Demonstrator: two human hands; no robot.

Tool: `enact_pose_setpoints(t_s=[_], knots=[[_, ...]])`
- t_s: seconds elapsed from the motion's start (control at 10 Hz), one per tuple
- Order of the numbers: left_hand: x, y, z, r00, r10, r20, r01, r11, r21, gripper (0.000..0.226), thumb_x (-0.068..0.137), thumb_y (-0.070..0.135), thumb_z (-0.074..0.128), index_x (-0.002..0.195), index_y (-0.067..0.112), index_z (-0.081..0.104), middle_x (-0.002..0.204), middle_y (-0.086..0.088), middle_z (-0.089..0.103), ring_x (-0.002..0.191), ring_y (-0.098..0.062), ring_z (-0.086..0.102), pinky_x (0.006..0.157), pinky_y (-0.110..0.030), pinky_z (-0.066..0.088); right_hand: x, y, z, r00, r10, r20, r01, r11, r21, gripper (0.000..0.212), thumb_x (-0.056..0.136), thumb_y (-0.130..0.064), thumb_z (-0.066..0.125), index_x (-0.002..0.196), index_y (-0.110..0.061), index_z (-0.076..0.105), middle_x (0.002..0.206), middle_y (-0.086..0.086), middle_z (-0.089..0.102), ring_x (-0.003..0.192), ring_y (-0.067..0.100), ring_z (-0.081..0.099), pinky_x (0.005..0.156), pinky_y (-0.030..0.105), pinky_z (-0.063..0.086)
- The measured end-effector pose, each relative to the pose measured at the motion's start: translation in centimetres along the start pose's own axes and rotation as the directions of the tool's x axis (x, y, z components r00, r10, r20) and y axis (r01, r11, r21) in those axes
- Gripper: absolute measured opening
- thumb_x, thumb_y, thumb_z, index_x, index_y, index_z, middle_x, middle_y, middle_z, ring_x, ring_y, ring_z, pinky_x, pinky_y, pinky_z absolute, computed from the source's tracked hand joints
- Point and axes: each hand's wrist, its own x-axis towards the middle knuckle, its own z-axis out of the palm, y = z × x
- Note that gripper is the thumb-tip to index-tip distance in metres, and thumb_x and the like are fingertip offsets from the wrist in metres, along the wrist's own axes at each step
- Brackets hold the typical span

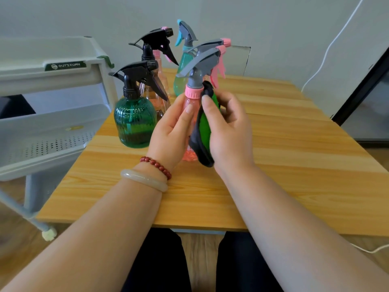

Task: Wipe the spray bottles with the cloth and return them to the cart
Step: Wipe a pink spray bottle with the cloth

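**Pink bottle held over the table's middle**

The pink spray bottle (189, 106) is held upright over the table (294, 154), near its middle; whether liquid is inside cannot be told; its body is gripped by the left hand (172, 131), fingers curled round it; the green-and-black cloth (204, 127) is pinched by the right hand (229, 127) and pressed against the bottle's right side; a green ribbed bottle (134, 123) is stood near the left edge, beside the white cart (63, 76).

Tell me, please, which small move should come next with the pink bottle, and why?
Probably slide the cloth down the pink bottle: the right hand presses it against the side, and the left hand steadies the bottle.
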Motion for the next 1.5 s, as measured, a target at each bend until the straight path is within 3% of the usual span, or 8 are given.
enact_pose_setpoints(t_s=[0.3, 0.4, 0.5, 0.7, 1.0, 1.2, 1.3, 1.5], knots=[[0.1, -0.4, -0.1, 0.999, -0.044, 0.005, 0.045, 0.999, -0.028, 0.039, 0.105, 0.019, 0.042, 0.144, 0.017, 0.045, 0.130, 0.011, 0.060, 0.121, 0.002, 0.055, 0.098, -0.019, 0.046, 0.6, 0.3, 0.0, 0.996, -0.016, -0.092, 0.013, 1.000, -0.027, 0.011, 0.089, -0.030, 0.066, 0.098, -0.033, 0.072, 0.101, -0.006, 0.071, 0.101, 0.014, 0.066, 0.094, 0.046, 0.053], [0.1, -0.2, -0.1, 0.999, -0.040, 0.008, 0.040, 0.999, -0.025, 0.036, 0.105, 0.017, 0.041, 0.140, 0.022, 0.047, 0.127, 0.009, 0.061, 0.121, -0.002, 0.056, 0.101, -0.021, 0.044, -0.3, 0.9, 0.6, 0.988, -0.134, -0.076, 0.121, 0.980, -0.155, 0.021, 0.090, -0.022, 0.064, 0.110, -0.020, 0.072, 0.112, -0.004, 0.068, 0.111, 0.008, 0.061, 0.102, 0.027, 0.046], [0.1, -0.1, -0.4, 1.000, -0.027, -0.006, 0.027, 0.999, 0.030, 0.034, 0.106, 0.017, 0.040, 0.131, 0.036, 0.050, 0.112, 0.022, 0.065, 0.109, 0.003, 0.059, 0.094, -0.015, 0.043, -1.3, 2.6, -0.4, 0.994, -0.103, -0.035, 0.090, 0.962, -0.257, 0.022, 0.089, -0.008, 0.063, 0.109, -0.013, 0.073, 0.106, -0.007, 0.065, 0.105, 0.002, 0.059, 0.094, 0.012, 0.041], [0.1, -0.6, 0.0, 0.999, -0.033, 0.013, 0.033, 0.999, 0.010, 0.040, 0.105, 0.021, 0.043, 0.145, 0.020, 0.044, 0.129, 0.017, 0.060, 0.126, 0.001, 0.052, 0.103, -0.022, 0.044, 0.6, -0.1, -0.3, 0.989, -0.149, 0.002, 0.148, 0.977, -0.155, 0.034, 0.095, -0.007, 0.056, 0.127, -0.014, 0.065, 0.124, -0.010, 0.062, 0.125, 0.004, 0.054, 0.110, 0.027, 0.041], [0.1, -0.5, -0.4, 1.000, -0.016, -0.009, 0.017, 0.993, 0.117, 0.041, 0.105, 0.025, 0.043, 0.146, 0.023, 0.045, 0.126, 0.023, 0.061, 0.122, 0.005, 0.053, 0.106, -0.025, 0.044, -1.2, 1.8, -2.7, 0.973, -0.135, 0.185, 0.195, 0.912, -0.361, 0.037, 0.096, 0.001, 0.054, 0.128, -0.014, 0.063, 0.130, -0.019, 0.050, 0.118, -0.025, 0.039, 0.100, 0.000, 0.027], [0.0, -0.6, -0.2, 0.999, -0.046, 0.002, 0.046, 0.997, 0.067, 0.043, 0.105, 0.025, 0.044, 0.147, 0.025, 0.041, 0.138, 0.016, 0.055, 0.131, 0.001, 0.047, 0.111, -0.029, 0.040, 0.1, 0.2, -0.2, 0.907, -0.389, 0.162, 0.421, 0.808, -0.412, 0.038, 0.098, 0.001, 0.049, 0.135, -0.003, 0.057, 0.147, 0.011, 0.048, 0.140, 0.020, 0.040, 0.115, 0.025, 0.034], [0.0, -0.6, -0.5, 0.998, -0.064, 0.024, 0.064, 0.997, 0.031, 0.040, 0.106, 0.022, 0.041, 0.146, 0.025, 0.042, 0.141, 0.015, 0.051, 0.127, 0.009, 0.047, 0.103, -0.016, 0.041, -0.3, 2.5, -1.3, 0.846, -0.471, 0.250, 0.527, 0.665, -0.529, 0.040, 0.094, 0.006, 0.052, 0.132, -0.003, 0.059, 0.144, 0.013, 0.050, 0.135, 0.023, 0.046, 0.113, 0.031, 0.039], [0.1, -0.4, -0.5, 0.996, -0.088, 0.002, 0.088, 0.994, 0.063, 0.065, 0.088, 0.050, 0.053, 0.147, 0.024, 0.043, 0.140, 0.013, 0.053, 0.125, 0.007, 0.050, 0.100, -0.017, 0.042, -0.5, 1.6, -4.2, 0.834, -0.445, 0.325, 0.548, 0.607, -0.576, 0.038, 0.092, 0.003, 0.052, 0.127, -0.006, 0.065, 0.136, 0.006, 0.058, 0.122, 0.006, 0.048, 0.108, 0.011, 0.031]])
